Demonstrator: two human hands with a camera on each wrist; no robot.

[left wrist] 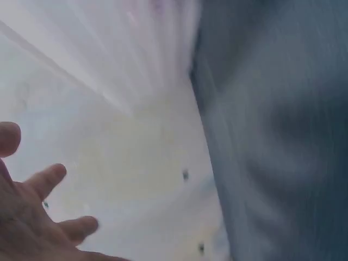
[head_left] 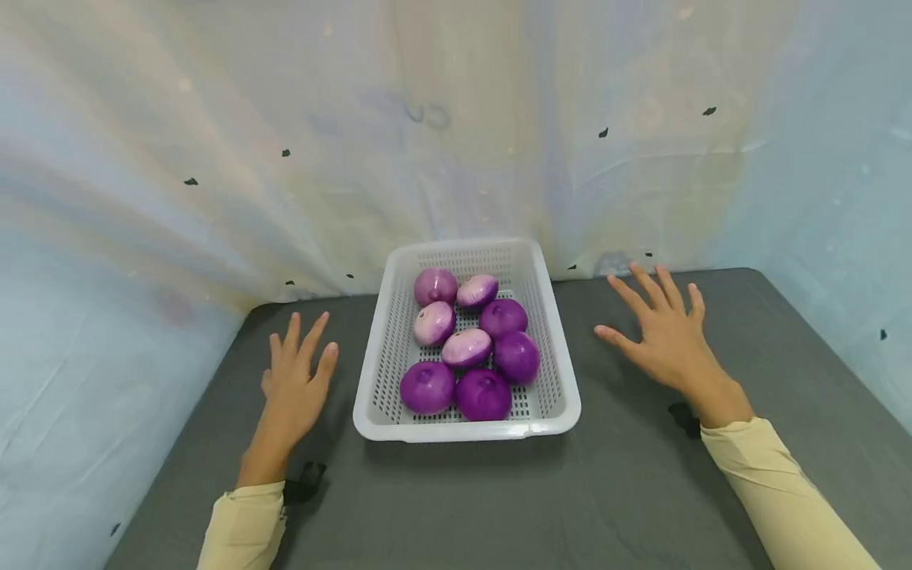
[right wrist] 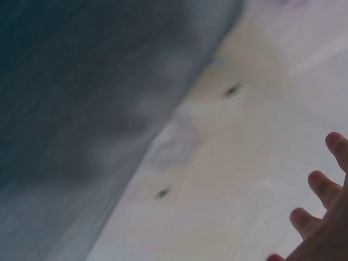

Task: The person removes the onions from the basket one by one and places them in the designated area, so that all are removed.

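Several purple onions [head_left: 484, 394] lie in a white plastic basket [head_left: 466, 431] with slotted sides, some of them showing pale, whitish faces. To the left of the basket, my left hand [head_left: 290, 392] is held with its fingers spread and nothing in it. My right hand [head_left: 666, 336] is on the basket's right side, fingers also spread and holding nothing. Both hands are apart from the basket. In the left wrist view, part of my left hand [left wrist: 32, 223] shows at the lower left; the right wrist view has my right hand [right wrist: 326, 217] at the lower right.
The basket stands on a dark grey table [head_left: 470, 507]. Pale, stained sheeting [head_left: 463, 142] with small dark marks rises behind the table and along both sides. Each wrist carries a black strap, partly hidden by pale yellow sleeves [head_left: 777, 483].
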